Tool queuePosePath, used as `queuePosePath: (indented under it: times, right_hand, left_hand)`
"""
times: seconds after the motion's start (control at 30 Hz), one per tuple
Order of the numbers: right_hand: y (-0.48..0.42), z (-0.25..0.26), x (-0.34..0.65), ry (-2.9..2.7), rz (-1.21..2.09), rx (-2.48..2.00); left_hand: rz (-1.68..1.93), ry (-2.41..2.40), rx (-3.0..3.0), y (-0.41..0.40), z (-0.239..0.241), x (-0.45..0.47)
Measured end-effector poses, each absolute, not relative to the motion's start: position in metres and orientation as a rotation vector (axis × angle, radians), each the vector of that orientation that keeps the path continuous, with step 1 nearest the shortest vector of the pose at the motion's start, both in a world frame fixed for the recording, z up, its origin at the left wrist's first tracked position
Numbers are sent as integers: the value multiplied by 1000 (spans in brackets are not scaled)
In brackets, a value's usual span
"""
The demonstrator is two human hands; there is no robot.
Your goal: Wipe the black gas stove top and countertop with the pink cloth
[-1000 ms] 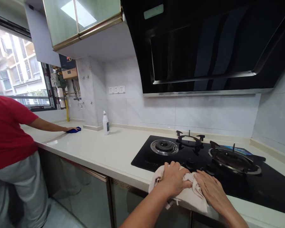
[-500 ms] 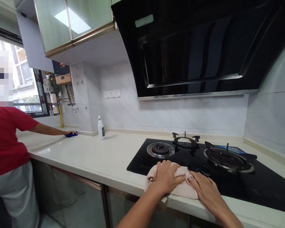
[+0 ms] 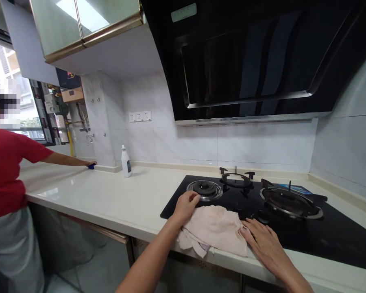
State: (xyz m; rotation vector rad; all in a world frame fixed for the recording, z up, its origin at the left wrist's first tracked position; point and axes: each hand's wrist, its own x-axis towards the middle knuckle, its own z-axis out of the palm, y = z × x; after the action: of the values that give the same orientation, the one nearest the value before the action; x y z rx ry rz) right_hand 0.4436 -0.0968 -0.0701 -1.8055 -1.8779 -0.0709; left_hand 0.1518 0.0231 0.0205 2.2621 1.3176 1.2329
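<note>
A pale pink cloth (image 3: 216, 228) lies folded and rumpled over the counter's front edge and the front of the black gas stove (image 3: 183, 205). At its upper left is my left hand (image 3: 184, 207), fingers loosely curled above the stove near the left burner, with no cloth seen in them. My right hand (image 3: 264, 244) rests on the cloth's right side, its fingers stretched over the stove's front edge. The cloth's right edge is tucked between its thumb and forefinger.
A white bottle (image 3: 126, 162) stands on the pale counter (image 3: 110, 191) by the wall. At far left, a person in a red shirt (image 3: 6, 171) reaches along the counter with a blue cloth (image 3: 92, 166). A black range hood (image 3: 247, 73) slants overhead.
My left hand has come off the cloth and moved left, its fingers now curled. The cloth lies more spread out, while my right hand stays at its right edge. The view has shifted slightly.
</note>
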Motion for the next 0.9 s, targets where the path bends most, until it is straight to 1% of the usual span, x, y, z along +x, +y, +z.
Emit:
queuePosePath:
  times: [0.13,0.3,0.6,0.77,0.9]
  right_hand:
    - [-95,-72,445,-1872,-52,-1809]
    - [-94,-74,446,-1888,-75,-1810]
    - [-92,-82,455,-1838,-3,-1763]
    - [-92,-59,448,-1702,-116,-1606]
    - [-83,-31,404,-1826,-256,-1479]
  left_hand:
    - [1139,1424,2297,38,10,131]
    - [1055,1493,2388,33,-2,133]
    - [912,1631,2428,23,1,137]
    - [902,1627,2422,20,4,140]
    - [902,1605,2414,21,3,140]
